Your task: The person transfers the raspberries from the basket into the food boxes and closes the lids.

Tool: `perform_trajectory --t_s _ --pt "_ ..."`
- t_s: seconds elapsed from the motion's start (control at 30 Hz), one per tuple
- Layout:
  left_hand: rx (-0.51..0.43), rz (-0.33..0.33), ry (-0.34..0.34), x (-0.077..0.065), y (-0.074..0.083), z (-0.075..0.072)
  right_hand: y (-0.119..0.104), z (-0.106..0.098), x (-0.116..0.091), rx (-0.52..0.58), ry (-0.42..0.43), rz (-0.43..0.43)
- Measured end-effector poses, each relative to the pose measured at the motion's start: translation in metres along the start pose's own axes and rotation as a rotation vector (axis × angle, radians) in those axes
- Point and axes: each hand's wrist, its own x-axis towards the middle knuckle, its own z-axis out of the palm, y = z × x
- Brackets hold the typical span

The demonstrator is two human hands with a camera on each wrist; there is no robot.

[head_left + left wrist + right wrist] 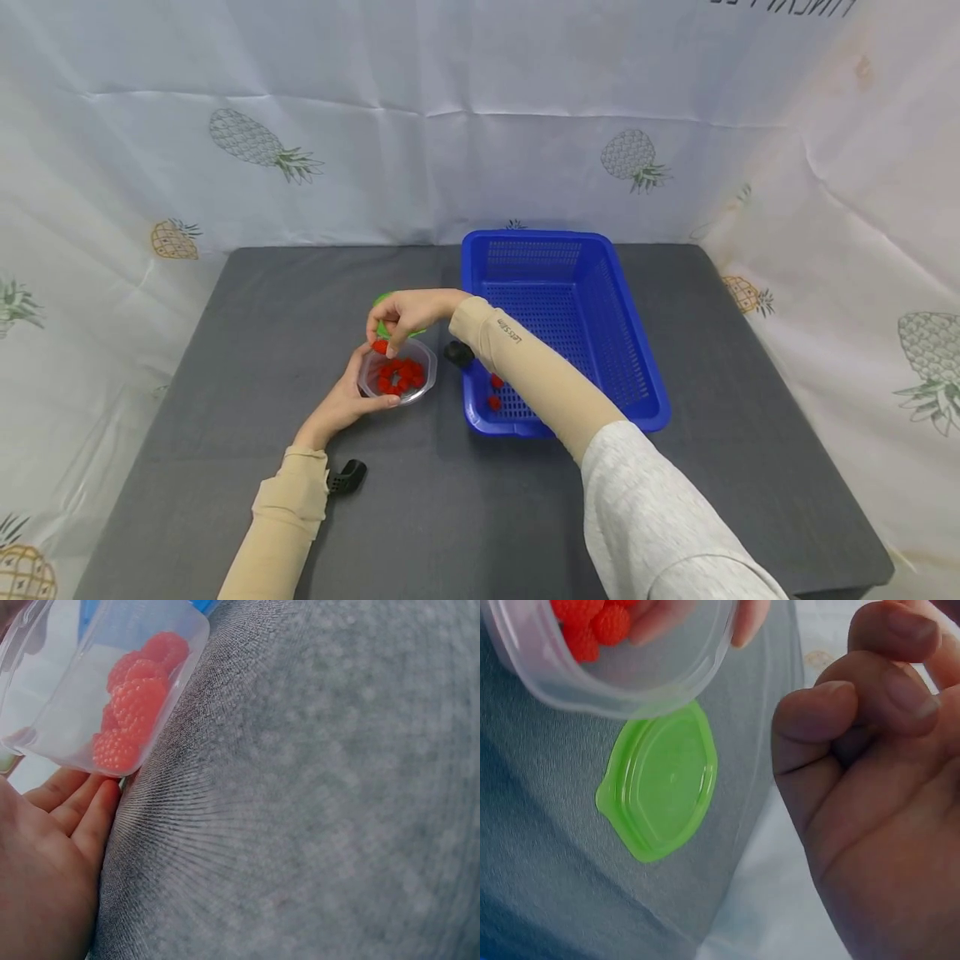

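Observation:
On the table, a clear plastic container (431, 367) holds a ring of several red raspberries (405, 375). My left hand (339, 408) grips its left side, thumb along the near edge and fingers round the far side. Above the container's far left rim, my right hand (414, 312) pinches a single raspberry (380, 346) between thumb and fingertips. That berry is hidden behind curled fingers (817, 712) in the right wrist view. A green lid (667, 784) lies behind the container, partly covered by the right hand in the head view.
To the right stands a blue perforated basket (637, 350), with raspberries (495, 402) visible near its front left corner. My right forearm reaches across it. The dark grey table (450, 517) backs onto a white pineapple-print cloth (465, 175).

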Motion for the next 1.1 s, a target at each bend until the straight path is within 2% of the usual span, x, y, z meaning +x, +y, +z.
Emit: perform_trajectory --t_s 0.13,0.27,0.5,0.83,1.1 --pt "0.016 -0.001 0.004 0.000 0.000 -0.001 -0.001 -0.004 0.001 -0.080 -0.038 0.078" --pt "0.037 0.031 0.014 0.001 0.001 -0.001 0.001 -0.007 0.002 -0.138 -0.048 0.124" --pt "0.032 0.048 0.022 0.000 0.000 0.000 0.007 -0.011 0.006 -0.113 -0.023 0.153" --pt "0.027 0.037 0.018 -0.001 -0.003 0.002 0.015 -0.007 0.016 -0.158 -0.100 0.290" --pt "0.018 0.046 0.020 -0.002 0.002 0.000 0.016 -0.009 0.020 -0.224 -0.114 0.318"
